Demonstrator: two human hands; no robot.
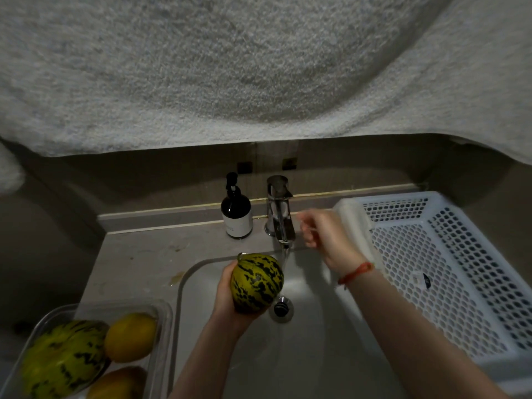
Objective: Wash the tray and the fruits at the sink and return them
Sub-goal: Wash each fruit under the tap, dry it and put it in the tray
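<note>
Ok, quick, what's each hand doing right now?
Left hand: grips the green-and-yellow striped melon over the sink.
Right hand: beside the chrome tap, fingers loosely curled, holding nothing.

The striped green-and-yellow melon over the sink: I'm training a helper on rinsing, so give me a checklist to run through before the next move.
1. Left hand grip on striped green-and-yellow melon: ok.
2. Melon over the grey sink basin: ok.
3. Water running from chrome tap: ok, thin stream.
4. Stream striking the melon: cannot tell.
5. Right hand free beside the tap: ok.
6. White perforated plastic basket ready: ok.
</note>
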